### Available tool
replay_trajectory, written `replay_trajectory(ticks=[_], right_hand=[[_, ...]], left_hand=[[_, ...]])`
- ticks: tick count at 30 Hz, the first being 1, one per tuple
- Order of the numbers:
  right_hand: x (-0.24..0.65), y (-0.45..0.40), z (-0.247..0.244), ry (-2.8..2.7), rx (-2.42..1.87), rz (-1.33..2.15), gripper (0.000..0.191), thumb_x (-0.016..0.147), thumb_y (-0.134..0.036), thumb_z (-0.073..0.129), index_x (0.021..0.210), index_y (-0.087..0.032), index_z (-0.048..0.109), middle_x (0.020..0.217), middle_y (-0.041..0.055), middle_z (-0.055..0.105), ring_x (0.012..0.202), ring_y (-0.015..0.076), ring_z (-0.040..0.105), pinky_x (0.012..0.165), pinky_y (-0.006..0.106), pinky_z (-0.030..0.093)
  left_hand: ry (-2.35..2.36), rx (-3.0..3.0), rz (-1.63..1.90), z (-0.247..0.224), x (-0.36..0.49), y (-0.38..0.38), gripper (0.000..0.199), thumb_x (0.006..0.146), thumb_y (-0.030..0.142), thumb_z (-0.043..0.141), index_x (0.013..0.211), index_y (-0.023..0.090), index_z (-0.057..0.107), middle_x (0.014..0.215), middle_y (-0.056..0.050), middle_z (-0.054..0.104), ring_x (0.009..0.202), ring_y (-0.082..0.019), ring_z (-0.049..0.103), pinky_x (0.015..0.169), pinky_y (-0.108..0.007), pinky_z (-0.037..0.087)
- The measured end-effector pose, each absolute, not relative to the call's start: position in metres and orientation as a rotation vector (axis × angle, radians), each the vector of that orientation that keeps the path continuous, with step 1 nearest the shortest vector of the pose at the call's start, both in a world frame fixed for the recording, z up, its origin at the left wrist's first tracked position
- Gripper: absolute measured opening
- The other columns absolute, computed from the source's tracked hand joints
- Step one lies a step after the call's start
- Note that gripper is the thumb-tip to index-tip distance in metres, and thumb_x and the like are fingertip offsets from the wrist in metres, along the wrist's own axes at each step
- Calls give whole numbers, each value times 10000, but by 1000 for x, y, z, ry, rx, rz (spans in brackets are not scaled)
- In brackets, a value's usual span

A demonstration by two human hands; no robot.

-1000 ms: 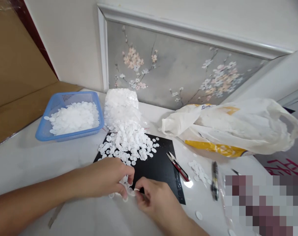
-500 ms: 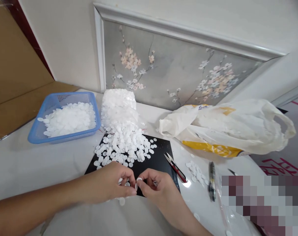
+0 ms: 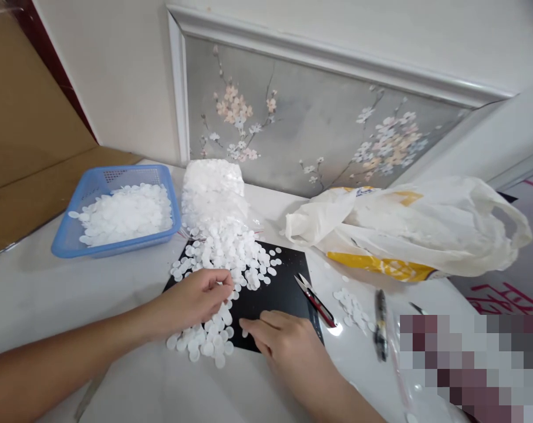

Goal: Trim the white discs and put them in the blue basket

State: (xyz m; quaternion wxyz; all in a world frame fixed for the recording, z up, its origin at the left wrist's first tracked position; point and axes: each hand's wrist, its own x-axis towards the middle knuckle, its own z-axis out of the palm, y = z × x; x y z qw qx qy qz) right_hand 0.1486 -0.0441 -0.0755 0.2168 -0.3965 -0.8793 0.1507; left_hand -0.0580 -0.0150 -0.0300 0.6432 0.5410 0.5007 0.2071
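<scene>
A heap of small white round discs [image 3: 225, 247] spills over a black mat [image 3: 284, 299]. My left hand [image 3: 205, 294] hovers at the heap's near edge, its fingers curled together; whatever lies between them is hidden. Below its wrist, a second cluster of white discs [image 3: 207, 341] spreads over the mat's front edge onto the table. My right hand [image 3: 284, 341] is low over the mat's front right part, fingers bent, with a single white disc [image 3: 245, 333] showing at its fingertips. Just beyond it lie red-handled thread snips [image 3: 316, 301], blades pointing up and left.
A blue basket [image 3: 112, 249] of discs stands at the left, beside a clear bag [image 3: 213, 188] full of discs. At the right are a white-and-yellow plastic bag [image 3: 407, 229], a small disc pile [image 3: 353, 310] and a pen [image 3: 381, 326]. A framed flower picture [image 3: 293, 117] backs the table.
My hands were together at the mat's front edge, fingertips meeting at a disc. The left has moved up and left toward the heap, uncovering the near cluster; the right has turned palm-down.
</scene>
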Motion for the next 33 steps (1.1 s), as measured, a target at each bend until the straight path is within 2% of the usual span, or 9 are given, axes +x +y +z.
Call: replay_trajectory(ticks=[3, 5, 10, 16, 20, 24, 26, 29, 33], right_hand=[[153, -42, -70, -2421, -1190, 649, 460, 808, -2, 449, 1111, -219, 718, 699, 32, 682, 564, 161, 615, 525, 247, 417], [155, -40, -64, -2262, -1303, 830, 386, 862, -95, 478, 1151, -222, 701, 818, 47, 733, 637, 180, 656, 590, 269, 470], [153, -38, -60, -2017, -1383, 1087, 212, 893, -289, 577, 997, -264, 759, 940, 36, 753, 801, 215, 682, 710, 298, 486], [139, -41, -69, -2129, -1433, 1158, 109, 765, -160, 685, 802, -251, 733, 635, -30, 622, 552, 138, 518, 542, 251, 333], [139, -40, -58, -1994, -1466, 1303, 113, 766, -175, 629, 687, -214, 559, 539, -67, 430, 508, 106, 378, 494, 235, 245], [142, -36, -49, -1432, -1233, 1775, 170, 786, -241, 528, 733, -234, 366, 541, -91, 407, 454, 80, 260, 446, 215, 188], [140, -32, -49, -1249, -1119, 1917, 133, 757, -230, 501, 785, -238, 371, 568, -86, 473, 423, 67, 188, 428, 216, 138], [131, -29, -53, -1410, -1184, 1821, 100, 762, -226, 494, 861, -211, 498, 620, -64, 492, 432, 69, 224, 431, 214, 165], [116, -32, -59, -1972, -1388, 1249, 119, 876, -262, 515, 885, -198, 615, 597, -59, 462, 489, 101, 381, 485, 223, 258]], left_hand=[[1109, 1093, 567, -29, -60, -11, 354, 864, 440, 507, 631, 212, 369, 454, 102, 270, 422, -71, 182, 428, -223, 138], [1117, 1043, 582, -26, -62, -8, 342, 843, 405, 539, 619, 198, 385, 489, 78, 401, 410, -53, 232, 435, -226, 133], [1030, 990, 598, -21, -66, -4, 251, 766, 251, 538, 598, 179, 366, 683, -13, 647, 409, -26, 290, 471, -229, 170], [1028, 958, 544, -21, -67, -2, 167, 716, 252, 583, 859, 210, 507, 606, 36, 566, 433, -73, 296, 427, -235, 89], [1199, 1373, 441, -20, -71, -2, 334, 845, 451, 520, 649, 184, 562, 473, 66, 344, 431, -86, 249, 437, -234, 158], [1300, 1937, 227, -22, -74, -6, 189, 842, 391, 567, 802, 228, 655, 488, 56, 464, 435, -118, 378, 480, -236, 233], [1360, 2091, 110, -22, -73, -9, 129, 811, 355, 615, 868, 252, 667, 483, 51, 484, 458, -147, 444, 491, -235, 239], [1430, 2210, -36, -21, -70, -11, 117, 787, 290, 637, 894, 265, 675, 557, 20, 573, 564, -195, 555, 508, -231, 250], [1441, 2236, -66, -21, -71, -11, 113, 800, 254, 588, 861, 264, 684, 599, 4, 641, 598, -207, 606, 516, -239, 274]])
